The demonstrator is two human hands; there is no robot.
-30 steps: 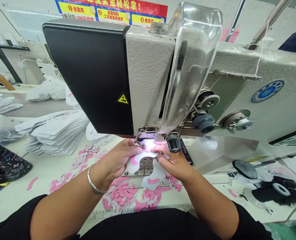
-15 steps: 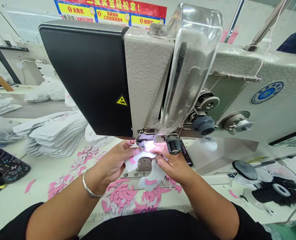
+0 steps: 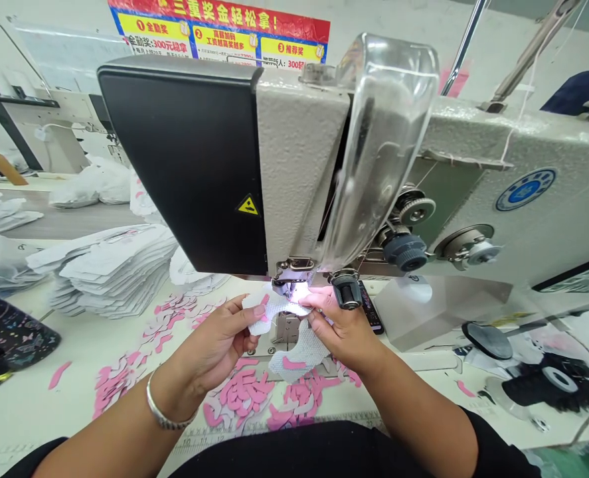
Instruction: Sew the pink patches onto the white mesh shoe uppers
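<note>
A white textured fabric piece (image 3: 307, 350) with small pink patches on it lies under the lit needle area of the sewing machine (image 3: 299, 153). My left hand (image 3: 232, 328) pinches its left end between thumb and fingers, to the left of the presser foot (image 3: 285, 287). On the other side, my right hand (image 3: 341, 328) grips the fabric close beside the needle, thumb at the near edge. The right fingertips are partly hidden behind the machine's parts. One lobe of the fabric hangs toward me over the metal needle plate (image 3: 287, 328).
Loose pink and white cut pieces (image 3: 244, 395) are heaped in front and to the left. Stacked white fabric panels (image 3: 119, 269) stand at the left, near a dark patterned object (image 3: 12, 328). A phone (image 3: 371, 309) lies behind my right hand; a black thread spool (image 3: 538, 385) sits at right.
My left hand has moved left and toward me, its end of the fabric shifting left with it. My right hand stays almost in place by the needle. The camera view has tilted slightly up.
</note>
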